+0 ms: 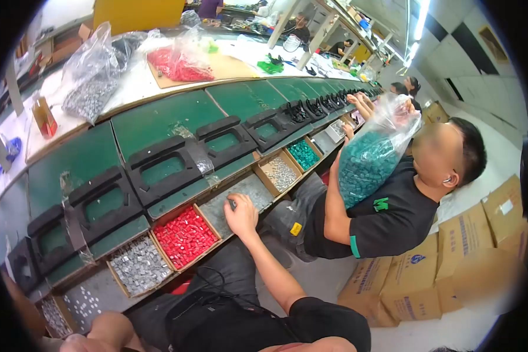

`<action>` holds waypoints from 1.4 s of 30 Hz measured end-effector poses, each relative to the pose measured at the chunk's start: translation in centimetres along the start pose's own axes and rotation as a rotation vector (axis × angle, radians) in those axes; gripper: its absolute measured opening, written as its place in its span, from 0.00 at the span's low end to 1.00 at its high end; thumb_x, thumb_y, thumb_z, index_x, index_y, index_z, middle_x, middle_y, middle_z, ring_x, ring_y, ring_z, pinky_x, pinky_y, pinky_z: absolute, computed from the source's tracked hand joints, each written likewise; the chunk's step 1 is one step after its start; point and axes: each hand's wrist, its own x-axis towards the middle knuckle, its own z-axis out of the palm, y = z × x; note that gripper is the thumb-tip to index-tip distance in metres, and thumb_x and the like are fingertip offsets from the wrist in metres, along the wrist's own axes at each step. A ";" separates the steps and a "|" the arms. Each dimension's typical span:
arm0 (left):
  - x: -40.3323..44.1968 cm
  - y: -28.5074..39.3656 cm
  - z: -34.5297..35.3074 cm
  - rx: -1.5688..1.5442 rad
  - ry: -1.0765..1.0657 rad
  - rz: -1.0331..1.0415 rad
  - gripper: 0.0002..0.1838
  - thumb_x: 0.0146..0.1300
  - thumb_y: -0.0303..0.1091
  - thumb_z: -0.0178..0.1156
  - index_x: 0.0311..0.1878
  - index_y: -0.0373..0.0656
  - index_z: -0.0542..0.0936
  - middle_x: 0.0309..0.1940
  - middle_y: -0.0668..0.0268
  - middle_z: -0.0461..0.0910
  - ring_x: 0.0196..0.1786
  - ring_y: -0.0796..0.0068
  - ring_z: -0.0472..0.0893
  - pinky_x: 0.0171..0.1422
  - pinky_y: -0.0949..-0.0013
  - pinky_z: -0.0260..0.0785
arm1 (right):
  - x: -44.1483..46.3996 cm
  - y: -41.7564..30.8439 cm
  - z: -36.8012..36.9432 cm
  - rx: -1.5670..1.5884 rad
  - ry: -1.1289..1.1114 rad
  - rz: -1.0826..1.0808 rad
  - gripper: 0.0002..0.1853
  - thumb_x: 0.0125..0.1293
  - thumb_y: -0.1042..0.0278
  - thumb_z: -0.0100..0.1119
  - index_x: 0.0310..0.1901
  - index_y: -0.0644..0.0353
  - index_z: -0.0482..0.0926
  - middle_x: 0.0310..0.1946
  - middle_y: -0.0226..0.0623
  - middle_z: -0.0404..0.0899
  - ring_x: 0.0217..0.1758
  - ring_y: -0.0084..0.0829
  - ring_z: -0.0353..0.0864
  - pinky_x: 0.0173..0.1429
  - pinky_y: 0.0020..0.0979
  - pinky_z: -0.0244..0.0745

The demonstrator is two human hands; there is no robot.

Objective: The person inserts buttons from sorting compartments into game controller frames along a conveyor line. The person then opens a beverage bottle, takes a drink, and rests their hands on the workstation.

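Over a bare grey section of the parts trough [214, 214], my right hand [241, 216] has its fingers curled round a small dark grey piece [233, 205]. Just left of that hand lies a box of red pieces [185, 237], with a box of silver-grey pieces [139, 265] beyond it. Black frames [161, 164] stand in a row on the green surface [152, 120] behind the boxes. Bare skin [102, 331] shows at the lower left edge; no fingers can be made out clearly there, so the state of my left hand is unclear.
Close on my right, a co-worker [393, 217] hugs a clear bag of teal pieces [366, 164]. Boxes of pale pieces [280, 171] and teal pieces [304, 154] sit farther along. Cartons [416, 287] are stacked behind the co-worker. Bags of parts [182, 61] lie across the line.
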 end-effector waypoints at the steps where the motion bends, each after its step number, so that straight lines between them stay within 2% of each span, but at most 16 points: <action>1: -0.3 -0.2 0.3 -0.079 0.056 0.062 0.13 0.77 0.28 0.62 0.33 0.50 0.73 0.22 0.78 0.74 0.24 0.84 0.77 0.28 0.75 0.70 | -0.1 -0.2 -0.2 0.000 0.003 0.008 0.11 0.71 0.60 0.71 0.48 0.57 0.92 0.55 0.37 0.93 0.62 0.45 0.89 0.64 0.45 0.85; 2: -0.3 -0.4 0.3 -0.156 0.115 0.119 0.12 0.76 0.27 0.62 0.36 0.51 0.72 0.21 0.81 0.72 0.23 0.86 0.76 0.27 0.76 0.69 | -0.1 0.0 0.0 0.010 0.002 0.017 0.11 0.71 0.60 0.71 0.47 0.57 0.92 0.55 0.37 0.93 0.62 0.45 0.89 0.64 0.45 0.85; 5: 0.0 -0.5 -0.1 -0.044 0.030 0.014 0.17 0.73 0.22 0.63 0.32 0.52 0.68 0.21 0.79 0.74 0.19 0.86 0.73 0.22 0.74 0.66 | -0.1 -0.1 0.0 0.006 0.021 0.003 0.11 0.71 0.61 0.71 0.47 0.57 0.92 0.54 0.37 0.93 0.62 0.45 0.89 0.65 0.45 0.84; 6: 0.0 -0.9 -0.1 -0.041 0.030 0.102 0.22 0.70 0.18 0.64 0.28 0.51 0.63 0.17 0.75 0.75 0.15 0.85 0.70 0.18 0.73 0.61 | -0.2 0.0 0.0 0.007 0.018 -0.001 0.10 0.71 0.62 0.71 0.47 0.57 0.92 0.54 0.38 0.93 0.62 0.45 0.89 0.65 0.45 0.84; 9: -0.2 1.1 -0.9 0.160 0.000 0.042 0.24 0.68 0.18 0.65 0.26 0.49 0.60 0.13 0.71 0.73 0.12 0.84 0.67 0.15 0.71 0.55 | 0.0 0.1 0.0 0.002 0.015 -0.037 0.10 0.71 0.62 0.71 0.48 0.57 0.91 0.53 0.40 0.93 0.61 0.47 0.89 0.65 0.45 0.84; 12: -0.4 2.1 -0.9 0.316 0.032 0.094 0.24 0.65 0.15 0.63 0.24 0.49 0.59 0.12 0.72 0.70 0.11 0.82 0.68 0.15 0.71 0.55 | 0.1 0.8 0.0 -0.002 -0.001 -0.052 0.11 0.71 0.61 0.71 0.49 0.57 0.92 0.53 0.41 0.93 0.61 0.48 0.89 0.65 0.46 0.83; 15: -0.9 2.9 -1.1 0.259 0.030 0.035 0.24 0.64 0.16 0.62 0.24 0.50 0.59 0.12 0.71 0.71 0.11 0.82 0.69 0.15 0.71 0.56 | 0.2 0.9 0.1 -0.026 -0.025 -0.025 0.11 0.72 0.61 0.71 0.48 0.56 0.92 0.54 0.42 0.92 0.62 0.48 0.89 0.66 0.47 0.83; 21: -0.7 1.2 -1.2 -0.158 -0.030 -0.048 0.20 0.69 0.24 0.55 0.22 0.52 0.61 0.11 0.67 0.74 0.11 0.78 0.73 0.14 0.70 0.64 | 0.2 0.6 0.0 -0.018 -0.024 -0.002 0.10 0.71 0.61 0.71 0.48 0.56 0.92 0.54 0.40 0.93 0.62 0.47 0.89 0.67 0.46 0.83; 24: -1.0 0.2 -0.5 -0.239 0.002 -0.059 0.20 0.71 0.26 0.53 0.21 0.53 0.61 0.11 0.67 0.73 0.12 0.77 0.74 0.14 0.67 0.67 | 0.1 0.6 0.3 -0.009 0.008 -0.014 0.10 0.71 0.61 0.71 0.47 0.56 0.92 0.53 0.38 0.93 0.61 0.46 0.89 0.66 0.46 0.83; 30: -1.1 -0.4 0.5 -0.233 0.072 -0.077 0.20 0.72 0.27 0.54 0.22 0.53 0.61 0.11 0.69 0.72 0.12 0.78 0.74 0.17 0.67 0.70 | 0.0 0.4 0.3 0.009 -0.002 -0.021 0.10 0.69 0.62 0.71 0.46 0.57 0.92 0.55 0.38 0.93 0.62 0.46 0.89 0.64 0.46 0.84; 33: -1.4 -0.1 1.1 -0.019 0.126 -0.020 0.21 0.73 0.28 0.55 0.22 0.53 0.61 0.11 0.70 0.73 0.13 0.79 0.74 0.17 0.67 0.71 | 0.1 0.3 0.0 0.003 0.019 -0.024 0.09 0.70 0.63 0.72 0.46 0.57 0.92 0.54 0.36 0.93 0.61 0.46 0.89 0.65 0.46 0.83; 36: -1.9 -0.2 1.3 0.027 0.138 -0.008 0.21 0.74 0.30 0.56 0.21 0.52 0.63 0.13 0.70 0.75 0.13 0.80 0.75 0.18 0.68 0.72 | 0.0 0.5 0.5 0.009 0.019 -0.039 0.09 0.70 0.63 0.72 0.46 0.57 0.92 0.55 0.35 0.93 0.62 0.45 0.89 0.65 0.45 0.83; 42: -1.7 -0.3 0.2 -0.344 -0.009 -0.256 0.17 0.68 0.30 0.61 0.20 0.45 0.75 0.16 0.66 0.80 0.14 0.75 0.77 0.19 0.66 0.75 | -0.2 0.0 0.3 0.014 0.031 -0.019 0.09 0.70 0.63 0.71 0.45 0.59 0.92 0.55 0.34 0.94 0.60 0.44 0.89 0.64 0.44 0.84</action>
